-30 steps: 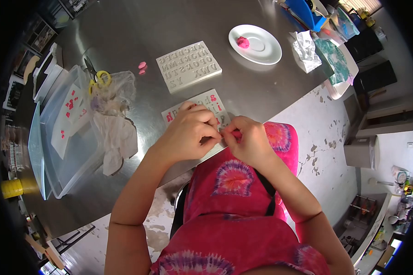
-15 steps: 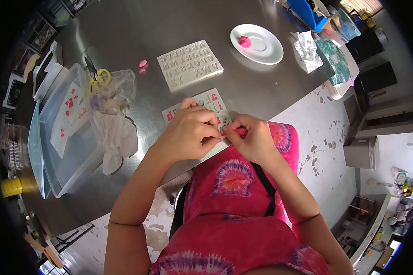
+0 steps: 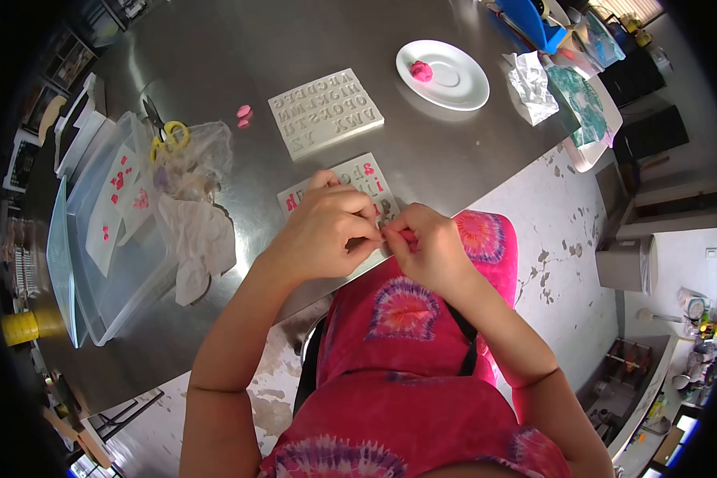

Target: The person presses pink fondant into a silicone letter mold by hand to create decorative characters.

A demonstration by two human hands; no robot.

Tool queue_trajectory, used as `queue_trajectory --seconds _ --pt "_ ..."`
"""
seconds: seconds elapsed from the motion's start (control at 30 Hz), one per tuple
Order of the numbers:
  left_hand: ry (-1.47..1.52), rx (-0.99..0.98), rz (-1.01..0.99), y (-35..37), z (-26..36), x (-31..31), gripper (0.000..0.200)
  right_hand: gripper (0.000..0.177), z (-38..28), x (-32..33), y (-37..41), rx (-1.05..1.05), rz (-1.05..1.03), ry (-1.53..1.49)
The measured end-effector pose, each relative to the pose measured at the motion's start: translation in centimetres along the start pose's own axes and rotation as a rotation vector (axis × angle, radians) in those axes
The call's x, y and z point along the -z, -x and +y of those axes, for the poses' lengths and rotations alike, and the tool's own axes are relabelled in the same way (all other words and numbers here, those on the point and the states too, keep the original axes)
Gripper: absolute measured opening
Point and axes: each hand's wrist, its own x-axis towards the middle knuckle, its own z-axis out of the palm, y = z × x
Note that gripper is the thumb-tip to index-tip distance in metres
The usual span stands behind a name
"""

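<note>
Over the near letter mould (image 3: 362, 169), a pale slab with letter hollows, my two hands meet fingertip to fingertip. Several of its hollows hold pink dough. My left hand (image 3: 327, 231) is closed in a pinch above the mould, and whatever sits between thumb and finger is too small to make out. A lump of pink dough (image 3: 409, 236) shows in the curled fingers of my right hand (image 3: 432, 245), at the mould's right edge. Much of the mould lies hidden under my left hand. Beyond it is a second letter mould (image 3: 325, 111), its hollows unfilled.
A white saucer (image 3: 468, 89) bears a pink dough ball (image 3: 421, 72). Small pink pieces (image 3: 244, 111) lie left of the far mould. Scissors (image 3: 167, 137), crumpled plastic wrap (image 3: 211, 151), a white cloth (image 3: 199, 247) and a clear tub (image 3: 103, 323) with pink letters on paper stand left.
The view has shifted slightly. My right fingers have curled in further, and less of the pink dough shows. My left hand keeps its pinch at nearly the same spot.
</note>
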Motion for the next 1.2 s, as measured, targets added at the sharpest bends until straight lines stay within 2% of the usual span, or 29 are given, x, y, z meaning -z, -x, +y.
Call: queue_trajectory --seconds 0.07,0.2,0.37,0.6,0.7,0.77,0.8,0.9,0.97,1.07,1.2 --pt "0.018 0.019 0.028 0.1 0.0 -0.1 0.009 0.007 0.0 1.2 -0.5 -0.442 -0.21 -0.27" --pt "0.055 0.013 0.031 0.3 -0.3 0.1 0.011 0.006 0.3 0.6 -0.2 -0.443 -0.147 -0.397" --pt "0.038 0.019 0.034 0.3 -0.2 0.1 0.013 0.009 0.0 0.3 -0.3 -0.234 -0.076 -0.191" --pt "0.032 0.01 -0.007 0.2 0.0 0.2 0.011 0.009 -0.2 0.1 -0.3 -0.11 -0.062 -0.082" --pt "0.03 0.004 0.003 0.2 0.0 0.3 0.012 0.01 0.2 0.5 -0.2 -0.114 -0.066 -0.174" --pt "0.033 0.005 0.0 0.2 0.0 0.2 0.012 0.01 0.2 1.0 -0.5 -0.468 -0.17 -0.36" --pt "0.033 0.003 0.001 0.2 0.0 0.2 0.012 0.01 0.2 0.9 -0.4 -0.467 -0.169 -0.359" --pt "0.021 0.017 -0.012 0.3 -0.1 0.1 0.012 0.011 -0.3 0.3 -0.3 -0.371 -0.111 -0.295" --pt "0.036 0.006 0.017 0.3 -0.2 0.0 0.012 0.01 -0.6 0.1 -0.3 -0.132 -0.062 -0.108" --pt "0.026 -0.001 0.018 0.3 -0.3 0.0 0.011 0.01 -0.4 -0.3 -0.3 -0.012 -0.071 -0.033" --pt "0.024 0.005 -0.003 0.3 -0.2 0.1 0.01 0.009 0.5 0.5 -0.5 -0.08 -0.075 -0.126"
